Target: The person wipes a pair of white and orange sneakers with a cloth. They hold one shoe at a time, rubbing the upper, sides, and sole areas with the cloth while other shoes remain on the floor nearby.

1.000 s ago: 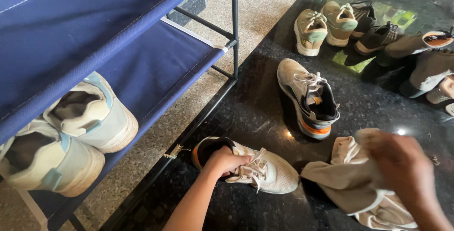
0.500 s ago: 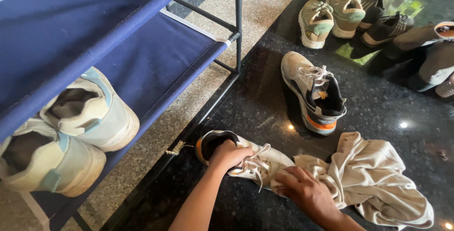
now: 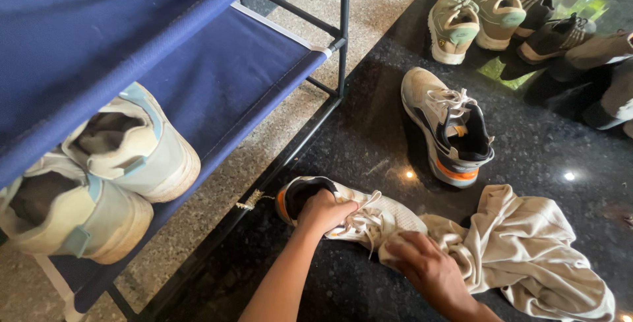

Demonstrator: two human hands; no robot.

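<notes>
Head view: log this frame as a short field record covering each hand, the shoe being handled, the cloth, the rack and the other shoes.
left hand: fingers inside the collar of the white lace-up sneaker, steadying it
right hand: pressing the crumpled beige cloth against the sneaker's toe
floor: dark polished stone floor
rack: blue fabric shoe rack, two pale sneakers on the lower shelf
other shoes: matching orange-soled sneaker lying apart

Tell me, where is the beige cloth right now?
The beige cloth lies crumpled on the dark floor at lower right, under the right hand, touching the white sneaker.
</notes>
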